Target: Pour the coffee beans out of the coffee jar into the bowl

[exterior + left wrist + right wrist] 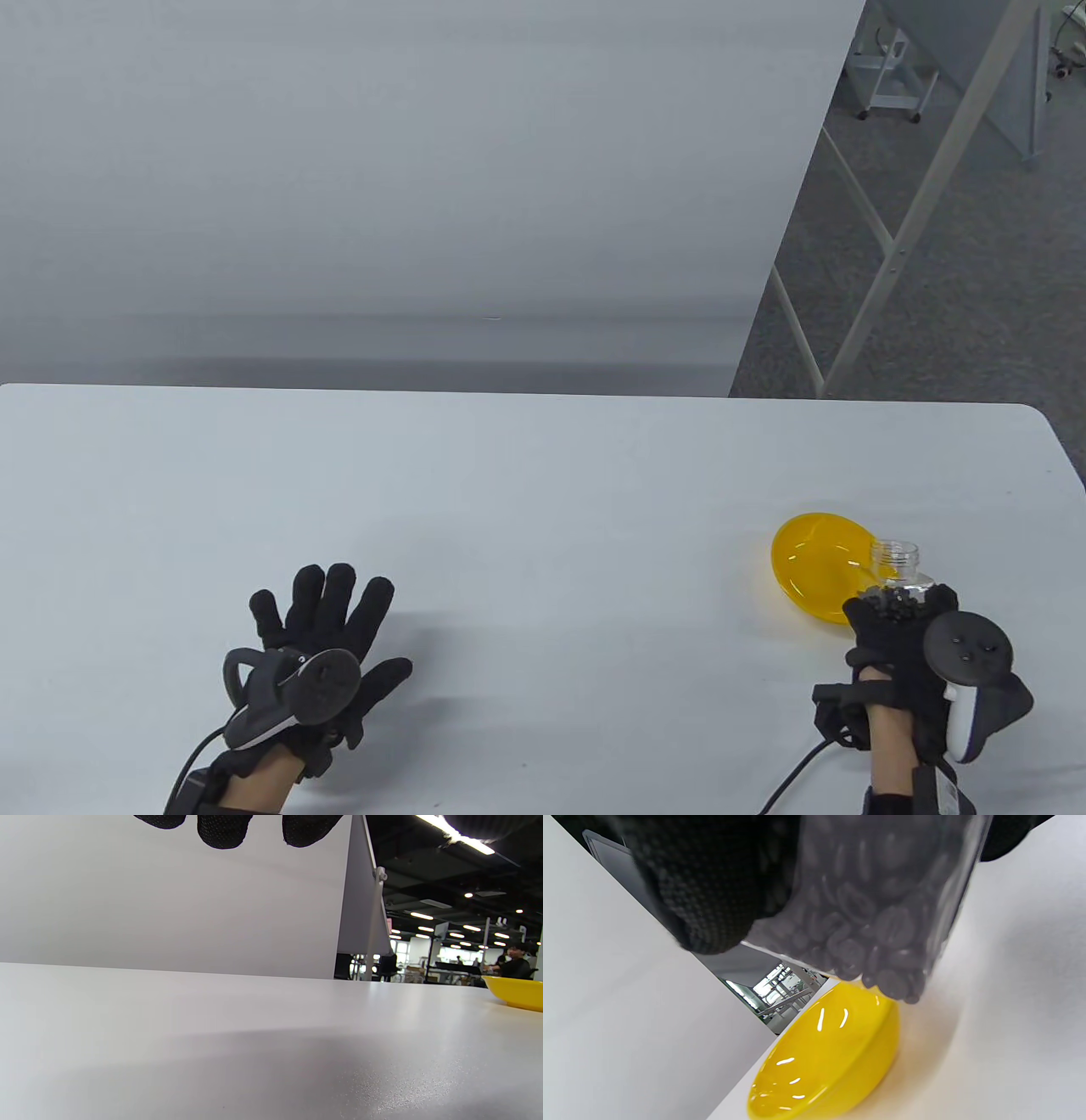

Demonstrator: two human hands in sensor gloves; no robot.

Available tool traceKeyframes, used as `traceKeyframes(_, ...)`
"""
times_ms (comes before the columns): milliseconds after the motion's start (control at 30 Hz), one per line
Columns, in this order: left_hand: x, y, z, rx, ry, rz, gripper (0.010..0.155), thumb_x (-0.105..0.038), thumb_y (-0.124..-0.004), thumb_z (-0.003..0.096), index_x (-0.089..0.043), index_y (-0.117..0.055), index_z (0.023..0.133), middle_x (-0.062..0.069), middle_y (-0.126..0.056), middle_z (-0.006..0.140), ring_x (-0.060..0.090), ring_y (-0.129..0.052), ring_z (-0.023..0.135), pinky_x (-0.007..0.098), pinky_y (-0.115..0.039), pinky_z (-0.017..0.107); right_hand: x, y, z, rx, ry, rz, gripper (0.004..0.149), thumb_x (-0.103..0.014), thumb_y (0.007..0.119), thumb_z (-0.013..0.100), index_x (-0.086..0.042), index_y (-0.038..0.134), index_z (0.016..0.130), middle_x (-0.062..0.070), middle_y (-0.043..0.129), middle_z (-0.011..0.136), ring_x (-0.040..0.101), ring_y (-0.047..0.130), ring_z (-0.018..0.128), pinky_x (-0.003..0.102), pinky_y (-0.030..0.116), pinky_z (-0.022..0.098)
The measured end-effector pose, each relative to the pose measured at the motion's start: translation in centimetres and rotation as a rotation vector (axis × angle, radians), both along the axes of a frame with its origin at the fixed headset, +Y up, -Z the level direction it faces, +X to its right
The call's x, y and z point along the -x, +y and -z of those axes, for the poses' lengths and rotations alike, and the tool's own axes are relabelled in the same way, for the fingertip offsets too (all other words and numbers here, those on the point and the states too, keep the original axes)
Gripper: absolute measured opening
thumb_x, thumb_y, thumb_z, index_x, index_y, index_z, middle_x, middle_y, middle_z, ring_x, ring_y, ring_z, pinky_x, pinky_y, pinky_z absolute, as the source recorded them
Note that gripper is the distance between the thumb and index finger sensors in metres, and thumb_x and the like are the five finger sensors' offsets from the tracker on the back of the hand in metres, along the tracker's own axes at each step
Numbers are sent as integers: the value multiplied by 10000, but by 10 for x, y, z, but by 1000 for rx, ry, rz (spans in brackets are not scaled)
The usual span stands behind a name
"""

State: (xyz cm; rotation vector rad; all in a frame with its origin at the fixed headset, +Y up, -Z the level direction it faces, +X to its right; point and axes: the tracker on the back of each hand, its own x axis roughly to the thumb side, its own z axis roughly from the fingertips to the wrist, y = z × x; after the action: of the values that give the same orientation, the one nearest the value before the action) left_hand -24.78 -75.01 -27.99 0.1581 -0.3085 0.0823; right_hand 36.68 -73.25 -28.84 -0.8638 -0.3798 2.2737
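Note:
A yellow bowl [816,570] sits on the white table [526,509] at the right; it looks empty. My right hand [901,632] grips a clear coffee jar [898,573] with an open mouth, held beside and over the bowl's near right rim. Dark coffee beans [865,929] fill the jar's lower part, above the bowl [827,1056] in the right wrist view. My left hand [327,632] lies flat on the table at the left, fingers spread, holding nothing. Its fingertips [222,832] show at the top of the left wrist view, with the bowl [515,992] far right.
A grey partition panel [407,187] stands behind the table's far edge. To the right of it, metal frame legs [925,195] stand on the floor. The table's right edge runs just beyond the bowl.

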Motion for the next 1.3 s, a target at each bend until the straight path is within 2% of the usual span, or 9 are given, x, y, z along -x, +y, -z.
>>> traceKeyframes(567,-2,-2,1,14,0,5,919,-791,-550,378,-259,-408,1115,233,-375,1144,618,-371,1017,849,-214,525,-1,2,9,177,-46,-192,922,-462,939,335,-155,334,959,245,547,943,497,701,781,677,587,552)
traceKeyframes(1300,-3,-3,1,26,4,6,918,-788,-549,380,-258,-409,1116,235,-375,1144,621,-364,1016,849,-211,523,14,-1,20,343,-43,-409,909,-402,954,327,-207,345,973,243,500,966,510,619,815,696,494,586)
